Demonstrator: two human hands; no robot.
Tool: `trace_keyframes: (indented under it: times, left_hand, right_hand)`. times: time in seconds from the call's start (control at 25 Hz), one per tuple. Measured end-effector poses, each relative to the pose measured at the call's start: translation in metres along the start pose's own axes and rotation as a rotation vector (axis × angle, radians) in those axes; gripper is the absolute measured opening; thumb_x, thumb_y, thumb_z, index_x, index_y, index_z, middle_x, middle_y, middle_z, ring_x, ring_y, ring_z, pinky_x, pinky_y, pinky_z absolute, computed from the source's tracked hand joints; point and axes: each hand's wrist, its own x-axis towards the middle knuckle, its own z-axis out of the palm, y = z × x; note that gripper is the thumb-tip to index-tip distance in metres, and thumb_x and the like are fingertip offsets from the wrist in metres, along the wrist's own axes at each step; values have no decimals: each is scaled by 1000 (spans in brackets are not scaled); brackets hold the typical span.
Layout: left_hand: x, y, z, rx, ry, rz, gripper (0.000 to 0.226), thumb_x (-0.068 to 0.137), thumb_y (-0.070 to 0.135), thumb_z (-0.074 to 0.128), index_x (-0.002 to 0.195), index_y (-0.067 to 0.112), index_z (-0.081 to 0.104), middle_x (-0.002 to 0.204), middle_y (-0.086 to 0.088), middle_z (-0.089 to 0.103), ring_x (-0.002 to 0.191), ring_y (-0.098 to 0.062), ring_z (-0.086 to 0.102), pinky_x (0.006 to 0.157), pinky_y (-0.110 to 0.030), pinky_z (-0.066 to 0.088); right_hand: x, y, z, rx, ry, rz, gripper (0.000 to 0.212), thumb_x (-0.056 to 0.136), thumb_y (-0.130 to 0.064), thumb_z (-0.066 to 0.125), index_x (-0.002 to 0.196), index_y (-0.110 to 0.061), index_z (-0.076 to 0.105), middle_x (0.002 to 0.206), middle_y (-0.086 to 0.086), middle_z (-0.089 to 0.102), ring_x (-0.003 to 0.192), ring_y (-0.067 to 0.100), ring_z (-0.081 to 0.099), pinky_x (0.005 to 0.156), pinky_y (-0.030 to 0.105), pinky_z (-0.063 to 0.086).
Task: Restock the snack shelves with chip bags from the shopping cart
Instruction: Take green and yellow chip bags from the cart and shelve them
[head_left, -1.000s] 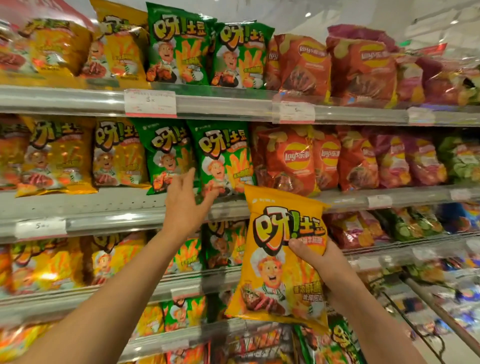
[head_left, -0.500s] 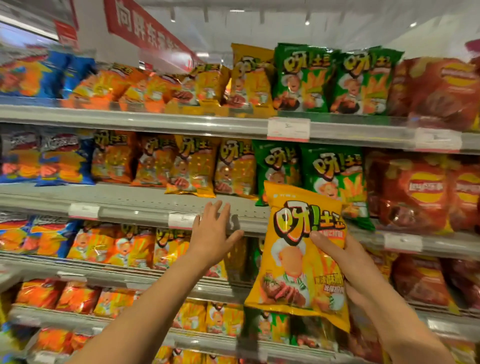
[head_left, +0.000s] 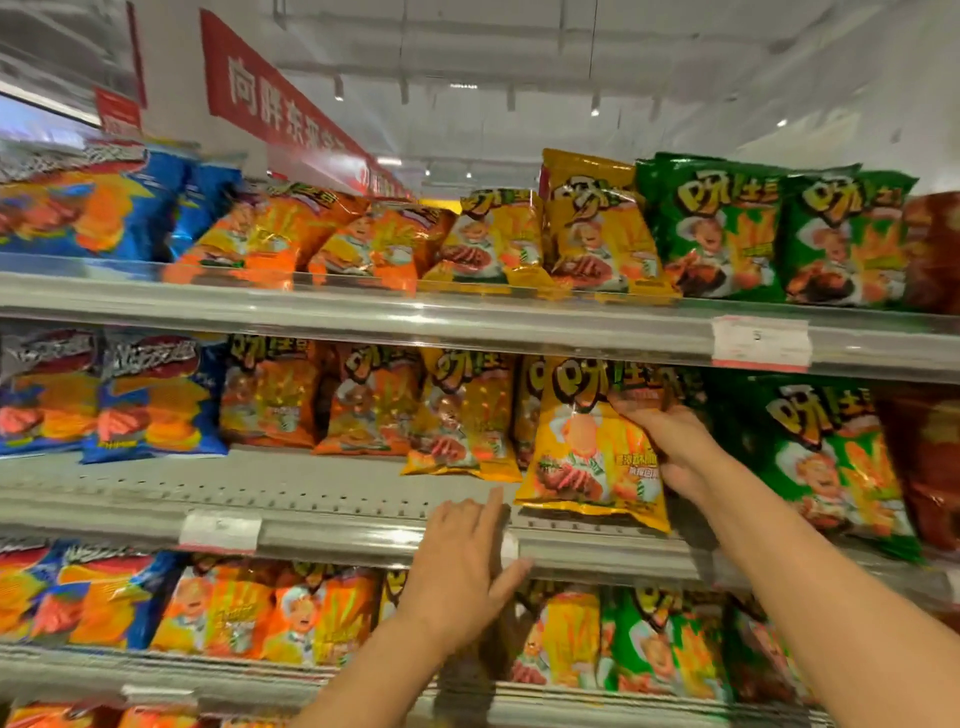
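We see two hands and one carried bag: our right hand (head_left: 670, 441) grips the glossy yellow foil chip bag (head_left: 587, 452) by its right edge, right of centre, its bottom edge just above the grey metal middle shelf (head_left: 311, 499). Our left hand (head_left: 462, 566), lower centre, holds nothing, fingers straight over that shelf's front edge, below-left of the bag.

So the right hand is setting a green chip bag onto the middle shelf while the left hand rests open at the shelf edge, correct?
Not quite: the chip bag in the right hand is yellow, not green, as the head view shows. The green bags sit just to its right. The rest holds: it goes to the middle shelf, left hand open at the edge.
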Motion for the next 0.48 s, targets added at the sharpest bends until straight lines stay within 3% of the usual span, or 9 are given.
trace_keyframes:
  times: [0.12, 0.24, 0.4, 0.48]
  left_hand:
    - [0, -1, 2, -2, 58, 41, 89, 93, 74, 12, 162, 18, 7, 143, -3, 45, 131, -25, 38, 119, -39, 21]
    - [-3, -6, 4, 15, 70, 100, 84, 95, 72, 8, 162, 22, 8, 150, -3, 42, 134, -25, 39, 119, -42, 22]
    - [-7, -2, 6, 32, 75, 101, 77, 98, 67, 16, 157, 20, 33, 144, -9, 54, 130, -30, 50, 115, -48, 34]
    - [-8, -3, 8, 33, 68, 107, 78, 97, 67, 13, 157, 20, 31, 147, -9, 51, 134, -31, 46, 117, -48, 30]
  right_hand:
    - [15, 12, 17, -54, 77, -2, 41, 78, -14, 84, 113, -5, 64, 85, 15, 77, 64, 22, 75, 61, 36, 62]
    - [18, 23, 17, -157, 14, 78, 37, 79, -15, 83, 110, -4, 68, 81, 14, 79, 66, 23, 76, 57, 35, 61]
    - [16, 25, 9, -210, -11, 117, 41, 76, -21, 86, 110, -7, 68, 85, 15, 79, 72, 25, 77, 58, 34, 61]
    - [12, 28, 10, -215, 20, 82, 39, 75, -24, 87, 107, -10, 68, 89, 15, 79, 76, 25, 78, 60, 34, 61]
